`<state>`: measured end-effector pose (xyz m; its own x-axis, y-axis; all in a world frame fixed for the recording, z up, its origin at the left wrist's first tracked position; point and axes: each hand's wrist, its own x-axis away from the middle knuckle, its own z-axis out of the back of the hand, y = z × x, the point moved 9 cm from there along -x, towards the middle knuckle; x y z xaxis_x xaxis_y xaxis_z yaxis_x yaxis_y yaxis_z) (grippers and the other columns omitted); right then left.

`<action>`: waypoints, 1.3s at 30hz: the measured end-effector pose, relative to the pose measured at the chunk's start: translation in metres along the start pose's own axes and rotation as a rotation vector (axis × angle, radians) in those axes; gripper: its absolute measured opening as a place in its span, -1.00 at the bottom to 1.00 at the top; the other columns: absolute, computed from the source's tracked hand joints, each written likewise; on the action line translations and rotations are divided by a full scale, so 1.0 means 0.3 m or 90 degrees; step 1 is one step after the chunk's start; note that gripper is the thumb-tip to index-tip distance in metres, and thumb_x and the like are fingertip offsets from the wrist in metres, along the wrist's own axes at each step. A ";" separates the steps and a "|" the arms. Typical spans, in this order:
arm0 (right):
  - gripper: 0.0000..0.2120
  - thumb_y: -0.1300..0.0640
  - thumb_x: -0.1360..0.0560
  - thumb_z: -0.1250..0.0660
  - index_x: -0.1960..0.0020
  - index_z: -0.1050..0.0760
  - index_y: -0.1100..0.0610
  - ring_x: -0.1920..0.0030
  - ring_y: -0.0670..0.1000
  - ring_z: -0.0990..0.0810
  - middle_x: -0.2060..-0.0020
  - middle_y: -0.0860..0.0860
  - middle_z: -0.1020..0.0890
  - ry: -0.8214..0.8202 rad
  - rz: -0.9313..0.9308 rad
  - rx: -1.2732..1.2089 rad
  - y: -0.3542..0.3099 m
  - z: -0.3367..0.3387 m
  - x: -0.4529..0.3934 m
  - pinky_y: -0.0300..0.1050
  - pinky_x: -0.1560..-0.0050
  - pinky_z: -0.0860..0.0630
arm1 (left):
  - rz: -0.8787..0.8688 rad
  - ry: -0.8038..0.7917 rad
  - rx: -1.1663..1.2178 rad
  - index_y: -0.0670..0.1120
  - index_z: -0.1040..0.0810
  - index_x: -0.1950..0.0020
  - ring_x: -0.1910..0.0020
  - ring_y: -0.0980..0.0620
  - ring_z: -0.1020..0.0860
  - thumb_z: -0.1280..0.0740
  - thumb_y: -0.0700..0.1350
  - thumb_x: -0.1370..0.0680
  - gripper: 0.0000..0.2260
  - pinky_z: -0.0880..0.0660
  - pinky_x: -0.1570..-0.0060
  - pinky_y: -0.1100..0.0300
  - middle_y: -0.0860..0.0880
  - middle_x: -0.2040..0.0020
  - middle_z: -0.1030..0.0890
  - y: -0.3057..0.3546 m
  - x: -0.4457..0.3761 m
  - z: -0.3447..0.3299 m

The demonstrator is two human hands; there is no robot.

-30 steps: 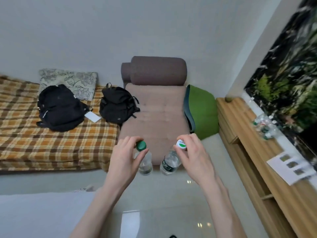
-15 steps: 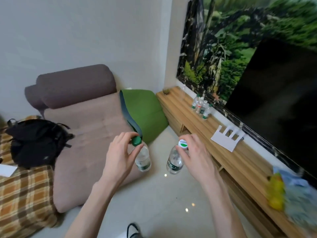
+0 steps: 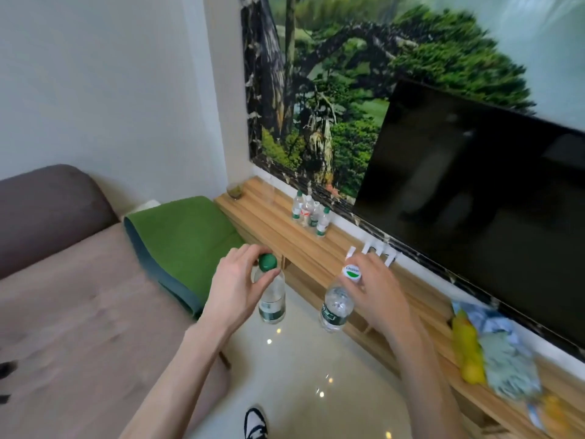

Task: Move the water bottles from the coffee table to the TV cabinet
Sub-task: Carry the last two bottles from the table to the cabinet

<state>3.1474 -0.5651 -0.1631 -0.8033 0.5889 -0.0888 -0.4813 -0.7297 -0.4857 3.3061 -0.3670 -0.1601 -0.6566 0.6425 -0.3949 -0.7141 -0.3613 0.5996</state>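
Shoe: the toe of a black and white shoe (image 3: 255, 423) shows at the bottom edge, on the glossy pale floor (image 3: 304, 369)
Left hand: the left hand (image 3: 235, 286) grips the neck of a clear water bottle with a green cap (image 3: 272, 296), fingers curled around just under the cap; the bottle hangs upright in the air above the floor
Right hand: the right hand (image 3: 373, 293) pinches the top of a second clear water bottle with a white cap (image 3: 337, 307), which hangs a little tilted, near the front edge of the cabinet
Sofa: a brown padded sofa (image 3: 79, 305) fills the left side, with a green cushion (image 3: 186, 239) at its far end
TV cabinet: a long pale wooden TV cabinet (image 3: 278, 229) runs along the right wall; blurred yellow and pale blue packets (image 3: 487, 350) lie on its near end
Bottles on cabinet: four small water bottles (image 3: 311, 215) stand clustered farther along the cabinet top, close to the wall
Glass: a small glass (image 3: 235, 191) stands at the cabinet's far corner
Television: a dark flat television (image 3: 481, 198) stands above the cabinet
Wall: a mural of a green pine tree (image 3: 348, 90) lies behind the television
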 end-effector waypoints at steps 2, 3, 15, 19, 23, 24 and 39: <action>-0.86 -0.03 -0.61 -0.34 -0.13 -0.44 -0.07 0.10 -0.19 -0.50 -0.02 -0.14 -0.45 0.005 -0.037 -0.014 0.027 0.006 -0.096 -0.31 0.26 -0.39 | -0.006 -0.021 0.009 0.05 -0.55 -0.17 0.05 0.05 -0.52 -0.45 0.11 -0.55 -0.74 -0.52 0.01 0.04 0.14 0.01 -0.59 -0.037 -0.120 -0.042; -0.86 -0.02 -0.61 -0.35 -0.13 -0.44 -0.08 0.09 -0.21 -0.51 -0.03 -0.14 -0.46 0.013 -0.054 -0.025 0.041 0.007 -0.138 -0.32 0.26 -0.41 | -0.015 -0.028 0.016 0.06 -0.54 -0.18 0.04 0.06 -0.52 -0.44 0.12 -0.55 -0.74 -0.52 0.00 0.06 0.15 0.00 -0.58 -0.056 -0.176 -0.062; -0.82 0.03 -0.60 -0.38 -0.19 -0.49 -0.04 0.02 -0.13 -0.51 -0.06 -0.15 -0.45 0.122 -0.114 -0.061 0.144 0.013 -0.542 -0.35 0.11 -0.35 | -0.048 -0.142 0.064 0.03 -0.57 -0.23 0.04 0.06 -0.55 -0.47 0.03 -0.56 -0.73 -0.57 0.00 0.08 0.12 -0.06 -0.62 -0.223 -0.688 -0.326; -0.78 -0.01 -0.60 -0.37 -0.23 -0.48 -0.05 0.06 -0.16 -0.51 -0.06 -0.17 -0.43 0.125 -0.138 -0.062 0.207 -0.019 -0.689 -0.26 0.09 -0.39 | -0.053 -0.171 0.063 0.02 -0.58 -0.23 -0.02 0.07 -0.56 -0.48 0.03 -0.56 -0.72 -0.53 -0.05 0.15 0.10 -0.10 -0.63 -0.272 -0.832 -0.439; -0.79 -0.03 -0.59 -0.38 -0.20 -0.49 -0.04 0.08 -0.13 -0.50 -0.01 -0.17 -0.42 0.110 -0.153 -0.064 0.289 -0.073 -0.860 -0.20 0.12 -0.37 | -0.085 -0.213 0.053 0.06 -0.57 -0.25 -0.01 0.19 -0.51 -0.46 0.05 -0.56 -0.71 -0.40 -0.01 0.44 0.17 -0.12 -0.59 -0.306 -0.975 -0.562; -0.80 -0.04 -0.59 -0.38 -0.18 -0.49 -0.05 0.08 -0.13 -0.50 -0.01 -0.17 -0.43 0.100 -0.157 -0.062 0.311 -0.089 -0.912 -0.20 0.14 -0.37 | -0.088 -0.223 0.048 0.07 -0.56 -0.25 0.00 0.21 -0.50 -0.46 0.06 -0.56 -0.71 -0.38 0.01 0.47 0.20 -0.11 -0.57 -0.315 -1.019 -0.593; -0.82 -0.06 -0.57 -0.40 -0.06 -0.40 -0.13 0.09 -0.12 -0.46 -0.02 -0.17 -0.39 -0.013 -0.254 -0.101 0.602 -0.266 -1.578 -0.35 0.25 -0.25 | -0.054 -0.389 0.008 0.12 -0.56 -0.21 0.03 0.16 -0.53 -0.53 0.03 -0.50 -0.68 -0.43 0.07 0.44 0.17 -0.06 -0.58 -0.479 -1.627 -1.089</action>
<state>3.4689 -0.9480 -0.2783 -0.5729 0.8058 0.1501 -0.6973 -0.3830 -0.6059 3.6501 -0.8495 -0.2810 -0.3367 0.9412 0.0262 -0.7525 -0.2857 0.5934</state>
